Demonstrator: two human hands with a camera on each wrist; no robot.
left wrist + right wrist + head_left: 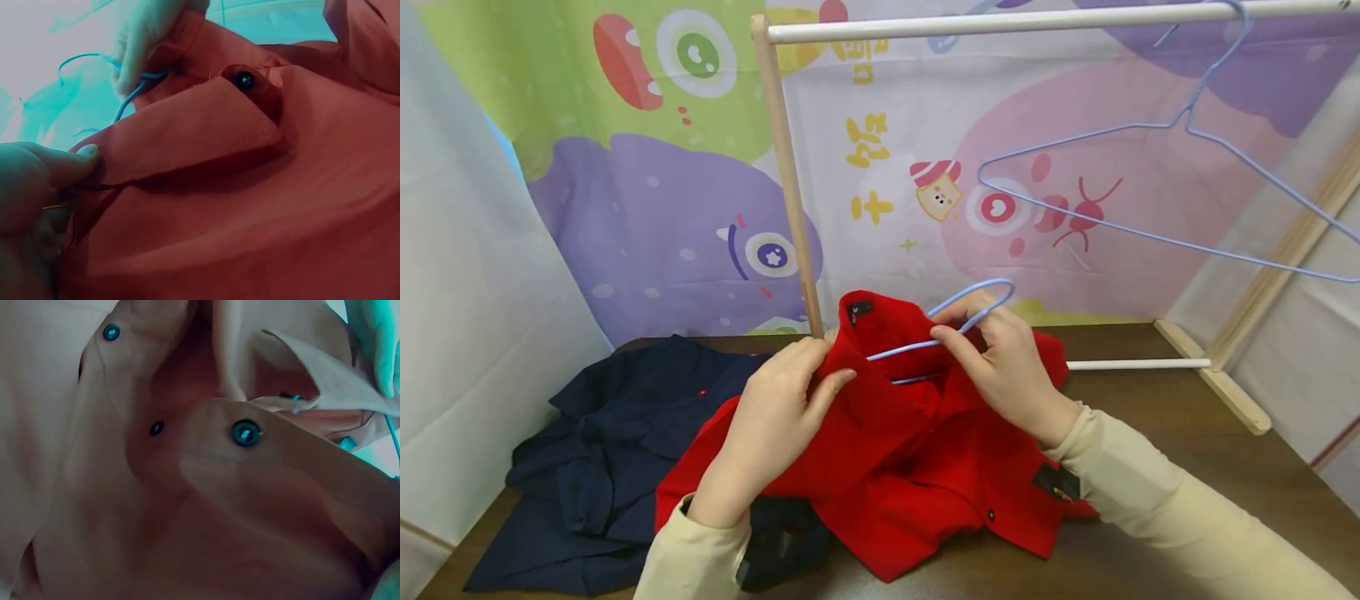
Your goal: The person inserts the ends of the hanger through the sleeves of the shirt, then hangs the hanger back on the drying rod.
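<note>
A red shirt [880, 475] with dark buttons lies bunched on the table, its collar raised. My left hand [778, 417] grips the collar on the left, thumb outside, as the left wrist view shows too. At the collar's right side my right hand [1011, 367] pinches a light blue wire hanger [904, 350] close to its hook, with fingers against the collar. The hook rises above the hand, while the hanger's lower part goes into the neck opening and is hidden by cloth. In the right wrist view, buttons [245, 433] show on the shirt front.
Dark navy clothing [610, 467] lies heaped at the left, partly under the red shirt. Behind stands a rack with a white top bar [1037, 22] and wooden posts. Another blue hanger [1120, 225] hangs from it on the right. A patterned curtain [685, 208] covers the back.
</note>
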